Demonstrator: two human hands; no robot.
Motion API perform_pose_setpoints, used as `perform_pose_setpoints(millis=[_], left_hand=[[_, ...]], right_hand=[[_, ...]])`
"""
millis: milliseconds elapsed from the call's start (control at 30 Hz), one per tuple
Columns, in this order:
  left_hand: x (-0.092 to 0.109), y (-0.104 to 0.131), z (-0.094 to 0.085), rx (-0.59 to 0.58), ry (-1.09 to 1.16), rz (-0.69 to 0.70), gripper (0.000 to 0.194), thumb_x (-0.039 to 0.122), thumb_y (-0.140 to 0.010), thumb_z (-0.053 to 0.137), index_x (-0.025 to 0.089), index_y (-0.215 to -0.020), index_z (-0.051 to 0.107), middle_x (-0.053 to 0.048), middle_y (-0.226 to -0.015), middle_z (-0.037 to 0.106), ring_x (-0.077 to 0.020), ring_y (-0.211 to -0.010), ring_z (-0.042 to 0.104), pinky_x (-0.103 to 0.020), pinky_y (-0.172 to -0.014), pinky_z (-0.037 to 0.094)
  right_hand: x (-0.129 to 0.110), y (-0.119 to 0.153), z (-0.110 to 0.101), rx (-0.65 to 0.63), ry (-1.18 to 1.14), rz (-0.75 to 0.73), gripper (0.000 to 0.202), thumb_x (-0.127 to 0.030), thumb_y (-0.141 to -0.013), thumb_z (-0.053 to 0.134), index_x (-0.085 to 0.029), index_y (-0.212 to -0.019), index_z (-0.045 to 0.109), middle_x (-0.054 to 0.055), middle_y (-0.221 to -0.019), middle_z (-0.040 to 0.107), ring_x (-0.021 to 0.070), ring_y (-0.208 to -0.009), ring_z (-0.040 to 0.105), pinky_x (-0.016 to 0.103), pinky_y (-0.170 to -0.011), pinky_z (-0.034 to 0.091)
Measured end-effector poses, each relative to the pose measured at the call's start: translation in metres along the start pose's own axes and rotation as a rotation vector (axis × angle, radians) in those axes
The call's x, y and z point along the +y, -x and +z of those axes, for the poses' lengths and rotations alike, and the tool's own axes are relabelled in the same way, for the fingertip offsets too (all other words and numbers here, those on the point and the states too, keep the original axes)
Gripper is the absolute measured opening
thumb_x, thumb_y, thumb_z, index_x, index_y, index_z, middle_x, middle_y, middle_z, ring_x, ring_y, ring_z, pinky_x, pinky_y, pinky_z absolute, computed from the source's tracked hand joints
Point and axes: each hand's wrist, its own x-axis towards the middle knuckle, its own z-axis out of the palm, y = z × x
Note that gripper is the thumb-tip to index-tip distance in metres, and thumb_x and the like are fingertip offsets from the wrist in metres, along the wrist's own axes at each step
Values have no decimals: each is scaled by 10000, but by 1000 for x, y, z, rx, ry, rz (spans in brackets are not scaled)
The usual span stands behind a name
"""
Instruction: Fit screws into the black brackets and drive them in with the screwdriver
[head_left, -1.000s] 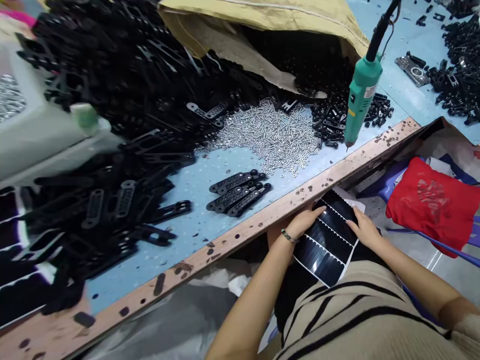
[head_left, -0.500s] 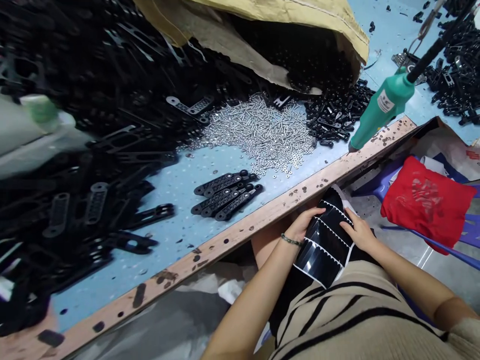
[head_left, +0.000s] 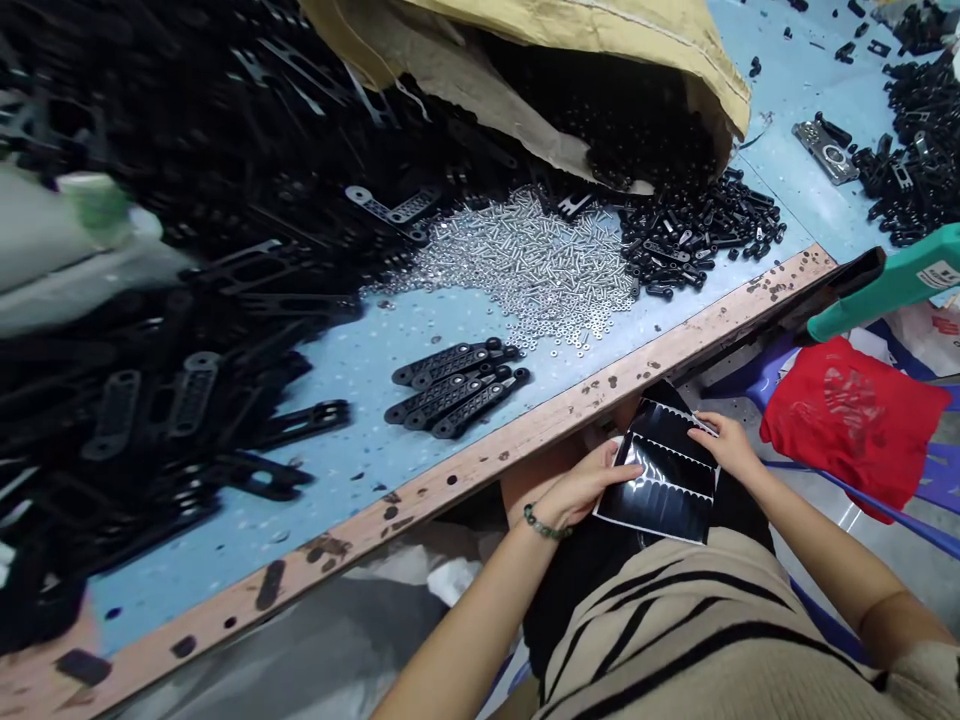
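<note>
Over my lap, a glossy black sheet [head_left: 667, 465] with white scalloped lines is held between both hands. My left hand [head_left: 589, 485] grips its left edge, thumb on top, with a beaded bracelet at the wrist. At the sheet's upper right edge, my right hand [head_left: 724, 445] pinches it with thumb and fingers. The fingertips beneath the sheet are hidden. Beyond the sheet, on the blue table [head_left: 352, 440], lies a group of several black perforated arms [head_left: 454, 385].
Silver screws [head_left: 547, 260] and small black parts [head_left: 697, 225] lie behind the black arms. A yellow sack [head_left: 637, 30] lies open at the back. The green electric driver [head_left: 885, 285] hangs at the right, above a red cloth [head_left: 855, 420]. Dark parts [head_left: 150, 400] fill the left.
The green driver has swung right, away from the table edge. The sheet has turned and flattened a little, and my left hand has moved slightly down and left on it.
</note>
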Motion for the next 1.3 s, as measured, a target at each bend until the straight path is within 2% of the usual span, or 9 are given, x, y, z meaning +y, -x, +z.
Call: perform_pose_setpoints(millis=[233, 333, 433, 667, 800, 933, 1000, 1167, 1300], left_hand=[[2, 20, 3, 9, -109, 98, 457, 211, -625, 828, 141, -1029, 627, -41, -933, 692, -153, -798, 645, -243, -754, 509], [12, 22, -2, 10, -163, 117, 455, 217, -593, 835, 135, -991, 630, -36, -890, 692, -145, -748, 638, -231, -700, 510], [23, 32, -10, -20, -215, 94, 383, 253, -606, 822, 142, -923, 637, -27, -828, 695, -143, -682, 635, -232, -640, 509], [33, 63, -35, -17, -390, 26, 377, 351, -645, 763, 172, -956, 645, -44, -915, 717, -220, -823, 668, -304, -737, 524], [27, 80, -42, 298, -849, 59, 328, 370, -659, 707, 175, -914, 639, -66, -973, 710, -280, -898, 656, -343, -795, 503], [10, 118, -21, 714, -1180, 280, 330, 417, -794, 599, 154, -988, 644, -137, -1041, 676, -331, -1038, 593, -446, -929, 430], [-1, 132, -1, 702, -1005, 438, 409, 492, -865, 518, 177, -1102, 627, -128, -1152, 641, -298, -1122, 552, -448, -994, 395], [-5, 121, 33, 151, 19, 460, 800, 791, -834, 227, 173, -1126, 643, -125, -1107, 668, -275, -1120, 569, -429, -935, 470], [6, 109, 32, 363, 506, 676, 641, 704, -759, 571, 180, -1123, 634, -90, -1093, 673, -279, -1127, 562, -405, -970, 455]], right_hand=[[-16, -3, -14, -97, 106, -74, 280, -465, -854, 524, -303, -982, 714, 10, -1037, 726, 257, -1014, 648, 364, -884, 462], [-16, -13, -22, -150, 119, -114, 399, -527, -868, 456, -240, -732, 697, -6, -743, 706, 215, -738, 649, 292, -665, 458], [-13, -22, -29, -144, 138, -144, 544, -597, -865, 383, -205, -523, 544, -23, -502, 528, 151, -507, 496, 260, -511, 344], [-33, -25, -47, -72, 166, -269, 436, -539, -878, 413, -200, -648, 564, -15, -577, 522, 142, -561, 466, 263, -545, 345], [-68, -22, -49, -77, 168, -414, 294, -441, -882, 475, -208, -795, 631, 25, -753, 643, 172, -702, 575, 276, -656, 432], [-111, -16, -29, -19, 198, -777, 195, -344, -899, 516, -217, -808, 633, 25, -728, 647, 164, -672, 598, 272, -632, 459], [-131, -12, -10, -32, 230, -973, 169, -337, -901, 542, -212, -836, 635, 30, -707, 639, 163, -651, 594, 273, -614, 459], [-175, 4, 47, -125, 317, -1381, 252, -431, -912, 524, -216, -943, 652, 63, -743, 651, 187, -666, 583, 312, -602, 452], [-199, 15, 74, -105, 308, -1476, 243, -390, -867, 599, -245, -1062, 611, 66, -842, 664, 222, -766, 593, 398, -752, 493]])
